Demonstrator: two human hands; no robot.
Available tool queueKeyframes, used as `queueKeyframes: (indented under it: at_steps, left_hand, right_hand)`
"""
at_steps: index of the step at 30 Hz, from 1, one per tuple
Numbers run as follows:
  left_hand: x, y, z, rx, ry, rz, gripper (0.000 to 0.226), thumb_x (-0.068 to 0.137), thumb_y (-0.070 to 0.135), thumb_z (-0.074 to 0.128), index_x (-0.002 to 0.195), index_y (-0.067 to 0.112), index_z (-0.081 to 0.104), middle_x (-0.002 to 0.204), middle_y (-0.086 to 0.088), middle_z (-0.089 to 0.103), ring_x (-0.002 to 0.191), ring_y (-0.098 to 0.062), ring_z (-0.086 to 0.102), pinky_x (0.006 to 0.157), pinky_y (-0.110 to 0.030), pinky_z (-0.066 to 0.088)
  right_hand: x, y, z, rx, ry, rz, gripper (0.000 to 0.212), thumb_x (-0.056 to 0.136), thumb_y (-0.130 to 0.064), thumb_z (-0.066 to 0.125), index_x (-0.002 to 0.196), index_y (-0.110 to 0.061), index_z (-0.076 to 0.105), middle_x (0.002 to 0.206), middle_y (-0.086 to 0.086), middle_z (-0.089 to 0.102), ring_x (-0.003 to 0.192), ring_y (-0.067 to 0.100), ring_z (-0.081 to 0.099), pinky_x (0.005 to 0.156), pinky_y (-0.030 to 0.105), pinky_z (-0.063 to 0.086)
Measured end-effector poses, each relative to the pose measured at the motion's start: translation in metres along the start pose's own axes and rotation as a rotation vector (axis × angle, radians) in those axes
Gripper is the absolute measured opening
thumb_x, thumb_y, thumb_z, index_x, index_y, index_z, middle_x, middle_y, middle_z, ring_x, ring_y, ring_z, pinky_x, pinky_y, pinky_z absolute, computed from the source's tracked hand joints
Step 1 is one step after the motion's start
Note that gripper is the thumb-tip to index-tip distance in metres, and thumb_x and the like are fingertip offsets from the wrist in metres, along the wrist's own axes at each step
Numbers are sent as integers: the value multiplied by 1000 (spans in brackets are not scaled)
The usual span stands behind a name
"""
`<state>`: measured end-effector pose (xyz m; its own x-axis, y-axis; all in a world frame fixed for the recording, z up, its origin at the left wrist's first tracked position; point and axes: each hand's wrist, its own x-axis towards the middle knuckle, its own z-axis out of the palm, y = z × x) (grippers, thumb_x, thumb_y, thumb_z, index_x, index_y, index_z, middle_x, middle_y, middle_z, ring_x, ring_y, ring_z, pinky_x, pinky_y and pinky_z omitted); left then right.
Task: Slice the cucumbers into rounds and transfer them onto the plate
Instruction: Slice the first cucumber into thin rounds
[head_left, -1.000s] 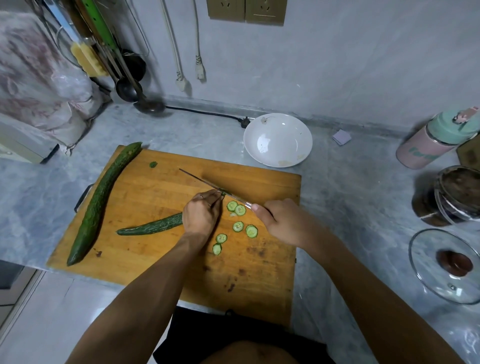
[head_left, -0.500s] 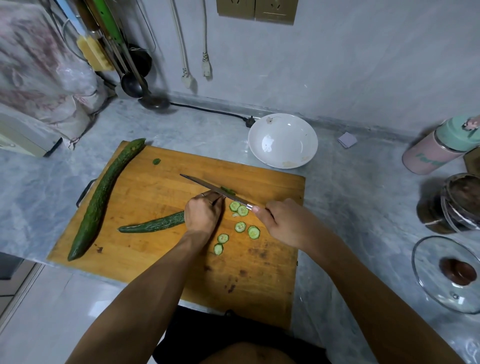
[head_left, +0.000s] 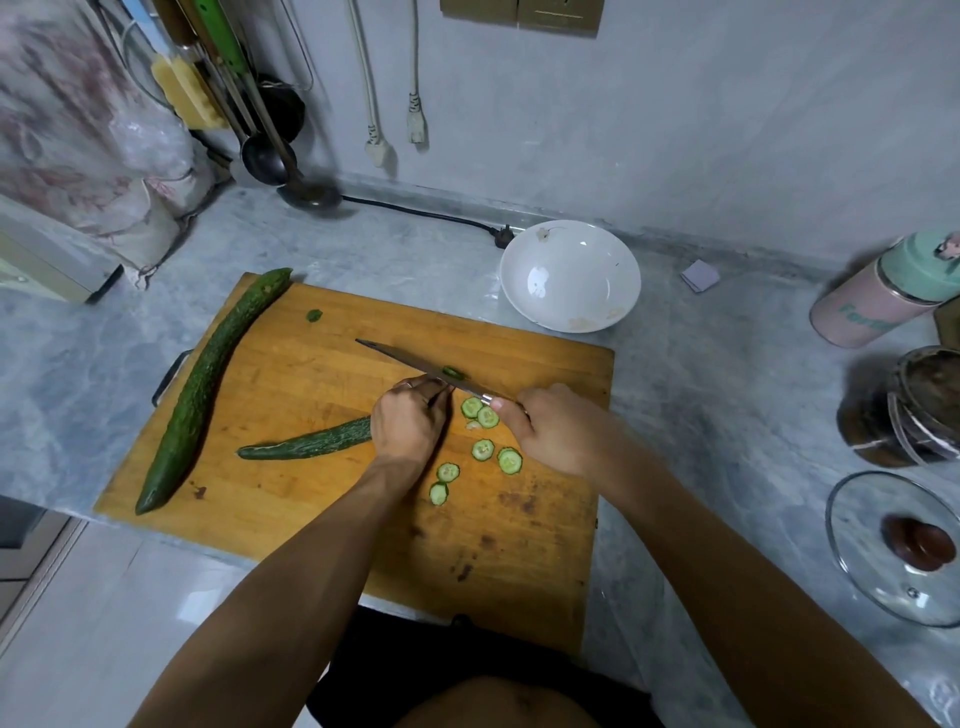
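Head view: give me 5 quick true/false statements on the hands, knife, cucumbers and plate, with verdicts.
1. The right hand grips the knife. True.
2. The plate already holds cucumber rounds. False: it holds none; the rounds lie on the board.
3. The left hand holds the cucumber being cut. True.
4. The whole cucumber lies on the counter, off the board. False: it lies along the board's left edge.
5. The knife lies flat on the board, untouched. False: it is held over the cut cucumber, with a green bit stuck to the blade.
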<state>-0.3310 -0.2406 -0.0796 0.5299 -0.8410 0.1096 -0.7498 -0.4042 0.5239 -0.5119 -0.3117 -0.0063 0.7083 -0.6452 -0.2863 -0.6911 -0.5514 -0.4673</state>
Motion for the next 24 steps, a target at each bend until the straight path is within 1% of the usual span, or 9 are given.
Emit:
queueKeyframes:
  at_steps: [3, 6, 11, 13, 15, 18, 19, 21, 24]
  left_hand:
    - [0, 1, 0, -18, -4, 3, 15, 91, 23, 66, 97, 17, 77, 90, -10, 74, 72, -31, 66, 64, -32, 53]
    - [-1, 2, -2, -17, -18, 2, 18, 93, 26, 63, 102, 17, 76, 96, -10, 73, 76, -32, 67, 67, -33, 55]
    - [0, -4, -5, -6, -53, 44, 18, 92, 21, 63, 104, 19, 76, 98, -6, 74, 80, -29, 67, 67, -31, 53]
    - [1, -6, -8, -26, -70, 19, 19, 91, 23, 64, 106, 22, 76, 97, -3, 75, 78, -25, 68, 68, -32, 56]
    - [-1, -10, -10, -81, -85, 15, 20, 90, 23, 66, 107, 22, 76, 101, 0, 75, 84, -21, 70, 73, -33, 58]
    - [-5, -17, -12, -154, -133, 74, 20, 88, 17, 67, 105, 21, 77, 107, 4, 74, 97, -16, 69, 85, -31, 56]
    - [-7, -18, -13, -185, -122, 84, 21, 87, 14, 66, 104, 19, 77, 107, 5, 74, 98, -14, 68, 88, -30, 55]
    - [-13, -17, -20, -288, 6, 35, 20, 86, 8, 65, 100, 15, 76, 104, 4, 73, 95, -11, 66, 88, -25, 53]
    - [-21, -7, -38, -415, 261, 8, 18, 83, 6, 57, 93, 9, 71, 95, -1, 67, 86, -8, 57, 77, -20, 47]
  right_hand:
    - [5, 11, 5, 22, 3, 6, 51, 103, -53, 29, 68, -20, 47, 67, 1, 54, 58, 15, 52, 55, 31, 37]
    - [5, 16, 6, 72, -8, 14, 50, 103, -52, 33, 69, -19, 48, 65, -1, 54, 57, 13, 50, 53, 30, 36]
    - [5, 23, 6, 123, -32, 11, 52, 101, -52, 37, 67, -15, 49, 61, -1, 52, 55, 14, 49, 57, 34, 42]
    - [1, 26, 3, 152, -20, 7, 52, 101, -49, 41, 66, -12, 49, 58, -2, 48, 52, 13, 45, 54, 31, 38]
    - [-7, 31, 2, 165, 11, 8, 51, 102, -45, 43, 64, -11, 47, 55, -2, 44, 50, 11, 41, 51, 27, 31]
    - [-21, 39, 5, 160, 63, 1, 54, 101, -47, 43, 59, -12, 43, 52, 0, 42, 47, 13, 40, 52, 33, 33]
    - [-26, 41, 6, 158, 79, 4, 55, 100, -50, 43, 59, -13, 43, 52, 0, 43, 47, 14, 41, 51, 34, 35]
    - [-36, 43, 8, 151, 111, 15, 55, 97, -55, 43, 59, -15, 43, 51, 0, 45, 46, 14, 43, 49, 33, 34]
    - [-50, 39, 11, 86, 149, 15, 51, 96, -57, 44, 60, -21, 43, 53, -4, 48, 46, 12, 45, 47, 27, 31]
